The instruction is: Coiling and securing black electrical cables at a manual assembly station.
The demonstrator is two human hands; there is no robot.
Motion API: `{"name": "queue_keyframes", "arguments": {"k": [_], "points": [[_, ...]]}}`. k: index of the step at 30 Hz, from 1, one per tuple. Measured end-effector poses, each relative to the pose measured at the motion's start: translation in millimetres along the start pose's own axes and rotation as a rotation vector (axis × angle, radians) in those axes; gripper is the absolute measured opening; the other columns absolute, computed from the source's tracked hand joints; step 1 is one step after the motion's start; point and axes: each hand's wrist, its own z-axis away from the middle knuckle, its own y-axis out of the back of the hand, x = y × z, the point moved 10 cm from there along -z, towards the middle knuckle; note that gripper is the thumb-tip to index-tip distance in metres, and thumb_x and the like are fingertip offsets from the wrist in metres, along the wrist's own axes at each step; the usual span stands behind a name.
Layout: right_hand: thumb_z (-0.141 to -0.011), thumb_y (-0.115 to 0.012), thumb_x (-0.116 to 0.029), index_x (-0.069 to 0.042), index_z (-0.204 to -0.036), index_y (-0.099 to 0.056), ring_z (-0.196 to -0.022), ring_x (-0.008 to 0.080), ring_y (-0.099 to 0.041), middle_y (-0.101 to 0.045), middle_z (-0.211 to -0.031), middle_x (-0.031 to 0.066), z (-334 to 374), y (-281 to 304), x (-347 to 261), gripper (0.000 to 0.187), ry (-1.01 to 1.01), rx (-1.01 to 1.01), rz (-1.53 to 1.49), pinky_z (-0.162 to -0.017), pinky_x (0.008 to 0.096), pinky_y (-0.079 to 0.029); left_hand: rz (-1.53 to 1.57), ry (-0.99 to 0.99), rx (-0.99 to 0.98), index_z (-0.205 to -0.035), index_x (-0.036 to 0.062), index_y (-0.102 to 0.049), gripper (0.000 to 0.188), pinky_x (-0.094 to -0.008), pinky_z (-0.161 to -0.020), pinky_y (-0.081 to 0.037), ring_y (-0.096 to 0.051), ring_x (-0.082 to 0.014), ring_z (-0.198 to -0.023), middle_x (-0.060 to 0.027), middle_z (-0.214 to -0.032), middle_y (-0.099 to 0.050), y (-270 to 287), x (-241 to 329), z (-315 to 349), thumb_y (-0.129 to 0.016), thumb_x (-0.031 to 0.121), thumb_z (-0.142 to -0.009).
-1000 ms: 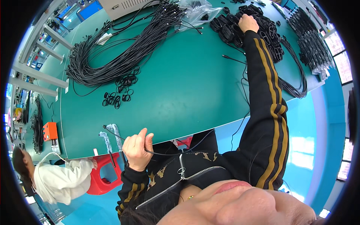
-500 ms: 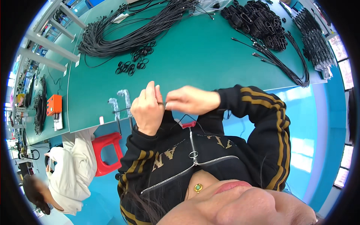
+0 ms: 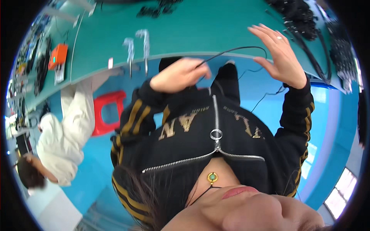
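Observation:
My left hand [image 3: 179, 75] is in front of my chest, below the table's near edge. Its fingers are curled round a thin black cable [image 3: 241, 48] and are slightly blurred. From there the cable arcs up and over to the right, bending down close to my right thumb. My right hand [image 3: 283, 57] is raised over the table edge, fingers spread and palm turned toward the cable. No firm grip by it shows. Whether the cable brushes that hand I cannot tell.
On the green table [image 3: 208, 29] lie small black loops [image 3: 154, 10], a heap of black coiled parts [image 3: 298, 19] and bagged black cables [image 3: 345, 50]. Two plastic-wrapped hooked rods [image 3: 144, 40] stand at the near edge. An orange box [image 3: 58, 56], a red stool [image 3: 96, 111] and a seated person [image 3: 63, 142] are leftward.
My hands were together at the cable; now they are apart, the right one moved rightward and opened. The cable now arcs between them. The view has tilted, so the table sits higher.

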Motion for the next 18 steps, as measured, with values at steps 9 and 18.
{"name": "queue_keyframes", "arguments": {"k": [9,18], "points": [[-0.09,-0.057,-0.006,0.0,-0.103,-0.06,-0.069,0.019,-0.055,-0.058,-0.085,0.0074,-11.8,-100.0,-18.3,0.014,-0.165,-0.221,-0.558,-0.063,0.0265,-0.045,0.937,-0.038,-0.054,-0.101,-0.0005,-0.057,0.041,-0.0222,-0.043,-0.03,-0.03,-0.0059,-0.044,0.0037,-0.055,-0.036,-21.4,-9.3,6.8,-0.036,0.034,-0.103],[-0.093,-0.054,-0.009,0.0,-0.094,-0.063,-0.067,0.0143,-0.053,-0.059,-0.077,0.0079,-22.2,-118.9,-6.8,0.013,-0.04,-0.12,-0.561,-0.061,0.0264,-0.044,1.355,-0.031,-0.397,-0.104,-0.0004,-0.055,0.043,-0.0211,-0.036,-0.024,-0.024,-0.0037,-0.038,0.0043,-0.051,-0.032,-70.0,4.3,12.9,-0.031,0.035,-0.103]]}}
